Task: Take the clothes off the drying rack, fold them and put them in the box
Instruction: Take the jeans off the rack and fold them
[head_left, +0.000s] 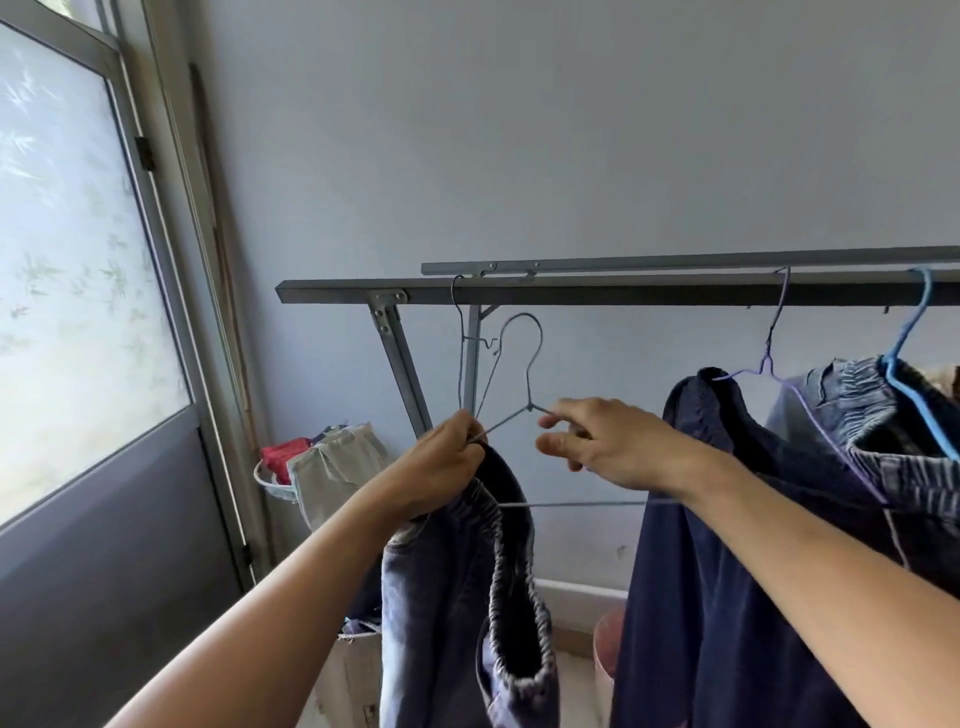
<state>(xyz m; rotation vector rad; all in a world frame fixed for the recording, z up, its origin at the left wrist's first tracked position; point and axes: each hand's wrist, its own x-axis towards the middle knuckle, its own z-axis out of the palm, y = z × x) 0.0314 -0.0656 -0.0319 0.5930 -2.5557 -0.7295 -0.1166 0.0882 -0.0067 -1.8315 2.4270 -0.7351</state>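
fingers (470, 434) of left hand (441, 465) pinch denim jeans (467, 597) waistband plus wire hanger (519, 410) arm, right hand (608, 447) fingers loosely curled on hanger's other arm, both below drying rack (597, 291) bar.

Soft daylight came through the frosted window (67, 249) on the left — its glass glowed almost white, near overexposed. The wall (519, 130) was evenly lit, with only faint shadows. Wide-angle distortion bowed the window frame and the rack bar (623, 288) — the forearms at the lower edges looked stretched. Detail was slightly soft throughout.
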